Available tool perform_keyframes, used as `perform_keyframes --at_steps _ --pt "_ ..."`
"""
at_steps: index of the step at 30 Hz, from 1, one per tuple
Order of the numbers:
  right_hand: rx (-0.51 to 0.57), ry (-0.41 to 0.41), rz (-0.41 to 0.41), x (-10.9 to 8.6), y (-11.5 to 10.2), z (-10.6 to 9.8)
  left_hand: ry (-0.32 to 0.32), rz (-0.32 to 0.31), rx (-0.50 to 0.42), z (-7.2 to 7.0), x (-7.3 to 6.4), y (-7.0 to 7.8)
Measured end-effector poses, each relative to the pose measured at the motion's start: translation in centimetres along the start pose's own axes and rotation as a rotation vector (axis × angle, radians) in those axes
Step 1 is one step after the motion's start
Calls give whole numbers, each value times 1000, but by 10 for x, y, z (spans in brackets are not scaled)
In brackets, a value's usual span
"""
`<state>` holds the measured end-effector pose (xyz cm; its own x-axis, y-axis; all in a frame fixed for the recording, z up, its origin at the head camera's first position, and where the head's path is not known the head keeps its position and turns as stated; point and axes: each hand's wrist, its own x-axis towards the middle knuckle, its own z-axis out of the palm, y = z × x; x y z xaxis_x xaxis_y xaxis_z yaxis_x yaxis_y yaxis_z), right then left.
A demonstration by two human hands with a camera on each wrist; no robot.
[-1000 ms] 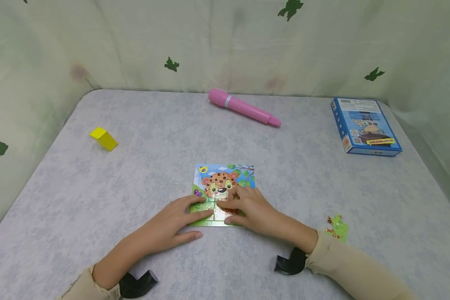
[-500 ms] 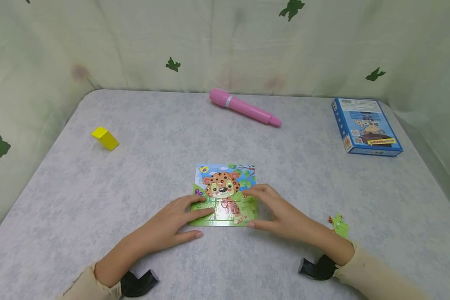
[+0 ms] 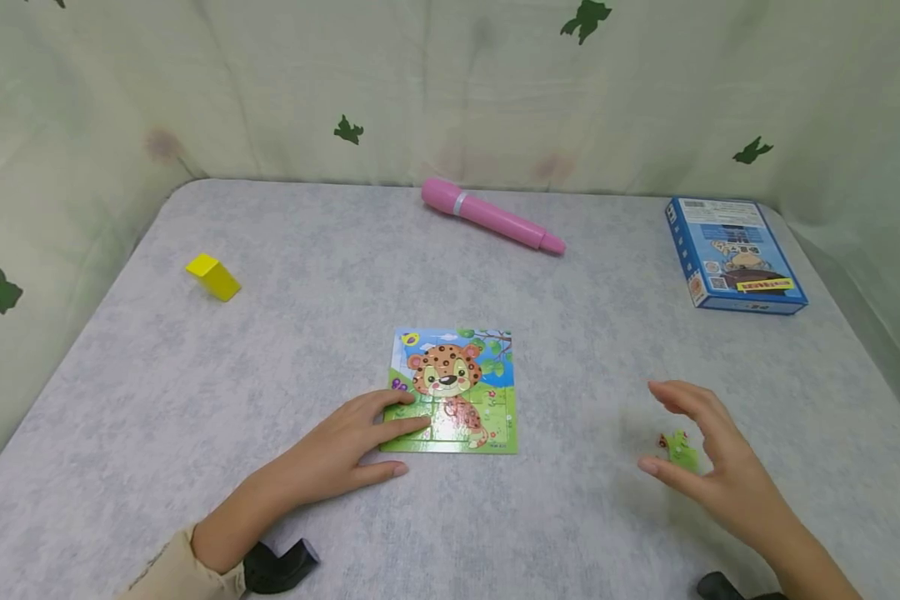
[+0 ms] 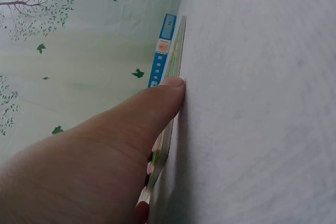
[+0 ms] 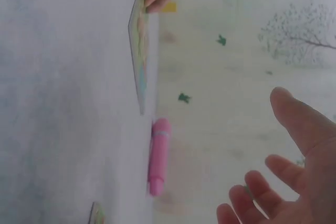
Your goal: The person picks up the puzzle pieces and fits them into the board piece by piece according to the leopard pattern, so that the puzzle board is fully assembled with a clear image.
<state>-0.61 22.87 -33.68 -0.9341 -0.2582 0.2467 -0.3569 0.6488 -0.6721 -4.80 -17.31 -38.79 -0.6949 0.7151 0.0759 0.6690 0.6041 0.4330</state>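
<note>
A jigsaw puzzle [image 3: 461,367] with a spotted leopard cub on it lies flat near the middle of the table. My left hand [image 3: 345,446] rests on its lower left part with straight fingers, the thumb on the near side. At the right, my right hand [image 3: 720,462] is over the table, thumb and fingers spread wide with nothing between them. Between and below them in the head view lies a loose green puzzle piece [image 3: 678,450], partly covered by the hand. In the right wrist view the fingers [image 5: 257,192] are apart, and the loose piece [image 5: 96,214] shows at the bottom.
A pink marker-shaped stick [image 3: 495,218] lies at the back of the table [image 3: 330,275]. To the back right is a blue box [image 3: 737,254], and a yellow block [image 3: 213,277] stands at the left. A printed curtain [image 3: 270,92] hangs behind.
My right hand has let go of the puzzle and moved right, over to the loose piece, its fingers spreading. The left hand has stayed on the puzzle.
</note>
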Motion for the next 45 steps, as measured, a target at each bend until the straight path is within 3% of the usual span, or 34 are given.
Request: perform_keyframes --at_steps 4,8,17,22,29,38,41,45 --pt "5 37 81 -15 17 -5 12 8 0 1 0 0" --pt "-29 42 106 -25 36 -6 2 2 -4 0 0 0" --pt "-122 -96 135 -35 64 -9 -9 1 0 -1 1 1" --pt "-198 -125 134 -37 70 -11 4 12 -2 0 0 0" --pt "-288 -182 213 -35 66 -11 3 5 -12 0 -1 0" --pt "-277 -149 249 -27 49 -5 15 18 -4 0 0 1" --pt "-259 -133 201 -21 37 -4 13 21 4 0 1 3" --pt "-186 -97 62 -9 16 3 38 13 40 2 4 8"
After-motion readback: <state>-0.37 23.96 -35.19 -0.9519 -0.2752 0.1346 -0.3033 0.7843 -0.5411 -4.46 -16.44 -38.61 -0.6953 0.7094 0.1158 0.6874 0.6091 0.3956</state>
